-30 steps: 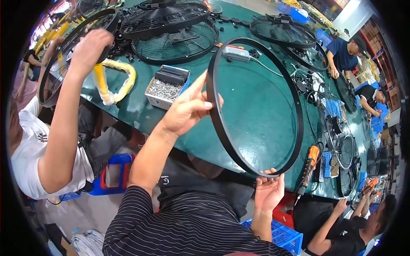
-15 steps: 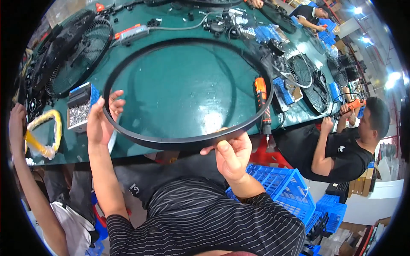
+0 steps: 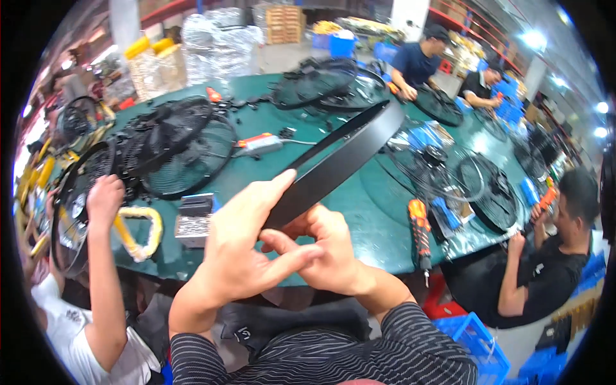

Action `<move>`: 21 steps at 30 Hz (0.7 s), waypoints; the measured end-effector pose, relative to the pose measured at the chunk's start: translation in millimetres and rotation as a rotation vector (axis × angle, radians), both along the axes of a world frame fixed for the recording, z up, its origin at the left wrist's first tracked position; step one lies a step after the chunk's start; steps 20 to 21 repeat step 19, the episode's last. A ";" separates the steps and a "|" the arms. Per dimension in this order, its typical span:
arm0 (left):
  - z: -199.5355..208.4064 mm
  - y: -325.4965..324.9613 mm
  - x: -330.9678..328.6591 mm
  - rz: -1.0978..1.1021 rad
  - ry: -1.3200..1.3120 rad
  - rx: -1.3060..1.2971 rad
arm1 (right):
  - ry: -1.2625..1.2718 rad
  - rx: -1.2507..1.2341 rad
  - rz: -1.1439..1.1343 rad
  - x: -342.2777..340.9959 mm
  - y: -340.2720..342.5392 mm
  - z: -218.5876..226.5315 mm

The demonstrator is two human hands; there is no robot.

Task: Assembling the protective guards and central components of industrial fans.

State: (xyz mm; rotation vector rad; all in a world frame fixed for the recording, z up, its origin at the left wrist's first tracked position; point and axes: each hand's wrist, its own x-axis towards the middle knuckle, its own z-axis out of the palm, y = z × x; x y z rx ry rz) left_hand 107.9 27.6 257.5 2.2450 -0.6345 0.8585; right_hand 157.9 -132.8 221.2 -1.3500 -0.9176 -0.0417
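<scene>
A large black ring [image 3: 343, 160], like the rim band of a fan guard, is raised over the table and tilted nearly edge-on, its far end pointing up and right. Around its near end my left hand [image 3: 239, 237] is closed, thumb stretched toward the other hand. My right hand [image 3: 328, 251] is curled against the same near end, its fingers partly hidden behind the band. To the right on the table lies an orange and black power screwdriver [image 3: 419, 234]. Left of my hands stands a small box of screws [image 3: 194, 228].
Black fan guards [image 3: 186, 154] pile up at left on the green table [image 3: 378, 240]; more lie at right [image 3: 491, 192]. A yellow-wrapped loop [image 3: 149, 240] sits near a co-worker's arm [image 3: 106, 276]. Another person [image 3: 558, 244] works at right. A blue crate [image 3: 478, 350] stands below the table edge.
The ring has gone from lying level above the table to standing tilted upward. My hands have come together at its near end. The view has lifted, showing more of the room.
</scene>
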 end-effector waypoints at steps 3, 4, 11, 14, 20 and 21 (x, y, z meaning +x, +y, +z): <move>-3.1 4.9 -1.8 -0.090 0.187 -0.411 | -0.125 -0.112 0.026 2.7 20.6 8.4; -6.3 10.8 -3.6 -0.118 0.299 -0.556 | -0.175 -0.201 -0.001 7.1 24.0 11.4; -33.2 24.4 -10.7 -0.229 0.227 -0.949 | -0.536 -0.074 -0.318 15.7 17.2 -6.2; -38.2 37.0 -7.3 -0.311 0.202 -1.118 | -0.517 0.043 -0.499 32.5 -9.4 -26.2; -55.7 53.3 -6.6 -0.513 0.192 -1.282 | -0.372 -0.131 -0.881 70.6 -49.5 -73.8; -55.7 53.3 -6.6 -0.513 0.192 -1.282 | -0.372 -0.131 -0.881 70.6 -49.5 -73.8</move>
